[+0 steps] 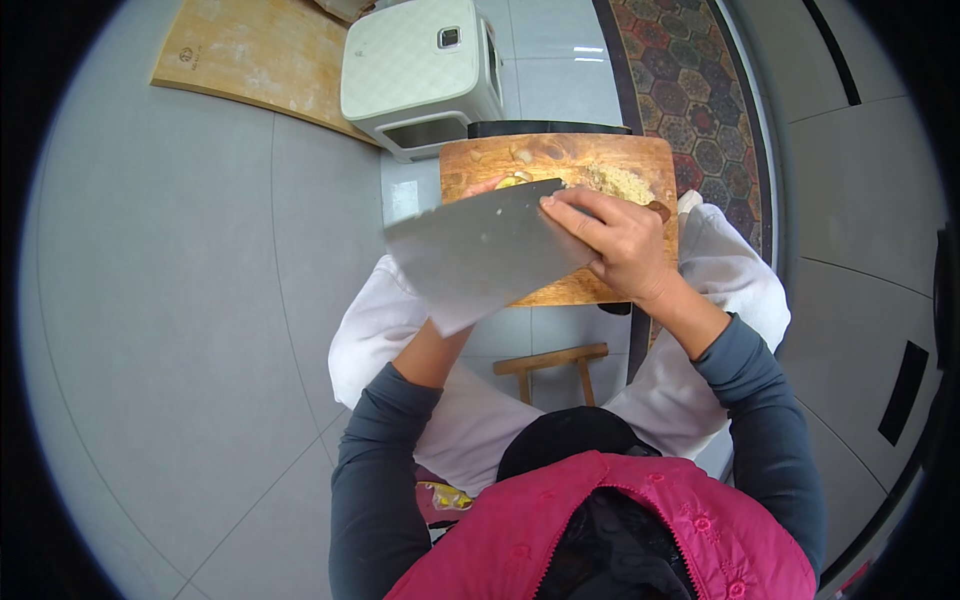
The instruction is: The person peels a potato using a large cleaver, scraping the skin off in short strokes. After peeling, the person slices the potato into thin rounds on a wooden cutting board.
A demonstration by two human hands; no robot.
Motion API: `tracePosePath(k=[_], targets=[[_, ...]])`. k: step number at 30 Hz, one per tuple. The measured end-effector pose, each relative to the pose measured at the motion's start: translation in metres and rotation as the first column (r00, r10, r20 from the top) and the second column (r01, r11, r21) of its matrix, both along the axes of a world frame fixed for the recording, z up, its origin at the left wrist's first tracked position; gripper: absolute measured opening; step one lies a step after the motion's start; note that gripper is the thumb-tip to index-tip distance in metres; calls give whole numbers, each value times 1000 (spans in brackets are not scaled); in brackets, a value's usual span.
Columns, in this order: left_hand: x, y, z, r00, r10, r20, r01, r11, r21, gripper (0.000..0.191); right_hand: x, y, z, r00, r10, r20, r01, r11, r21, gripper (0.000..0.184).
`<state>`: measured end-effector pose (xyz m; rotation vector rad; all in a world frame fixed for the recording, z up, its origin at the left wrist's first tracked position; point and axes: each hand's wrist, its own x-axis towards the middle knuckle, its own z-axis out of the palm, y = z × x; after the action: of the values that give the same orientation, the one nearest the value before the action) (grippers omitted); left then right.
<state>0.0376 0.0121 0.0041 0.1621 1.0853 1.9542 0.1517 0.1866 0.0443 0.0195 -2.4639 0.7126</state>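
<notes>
My right hand (622, 232) grips a cleaver (487, 244), its fingers lying over the rear of the broad steel blade. The blade is raised and tilted above a wooden cutting board (555, 289), with small specks stuck to its face. Behind the blade, only a little of my left hand (484, 186) shows; what its fingers do is hidden. Beside those fingers is a yellowish-green piece of food (514, 180), partly covered by the blade. A pile of pale, finely minced food (622, 182) sits at the board's far right. Small pale pieces (520, 154) lie near its far edge.
A white plastic stool (412, 60) stands beyond the board, next to a large floury wooden board (255, 56). To the right run a patterned mat (690, 97) and grey cabinet fronts (862, 187). A small wooden frame piece (551, 358) shows between my knees.
</notes>
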Motion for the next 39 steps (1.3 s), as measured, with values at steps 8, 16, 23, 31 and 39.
tracePosePath(k=[8, 16, 23, 31, 39], targets=[[2, -3, -6, 957, -18, -288, -12, 995, -102, 47, -2, -8, 2, 997, 1, -79, 11, 988, 154, 36], [-10, 0, -17, 997, 21, 75, -9, 988, -154, 44, -3, -8, 0, 999, -11, -50, 18, 989, 145, 37], [0, -5, -26, 596, -94, -798, -252, 921, -296, 40, -3, -4, -3, 998, -48, -46, 51, 996, 79, 39], [14, 9, 1, 946, 130, -298, -162, 983, -84, 63, -1, 7, -19, 938, -156, 311, 245, 931, -272, 22], [9, 9, 6, 965, 133, -226, -156, 984, -86, 58, -7, 9, -24, 826, -100, 555, 460, 690, -559, 17]])
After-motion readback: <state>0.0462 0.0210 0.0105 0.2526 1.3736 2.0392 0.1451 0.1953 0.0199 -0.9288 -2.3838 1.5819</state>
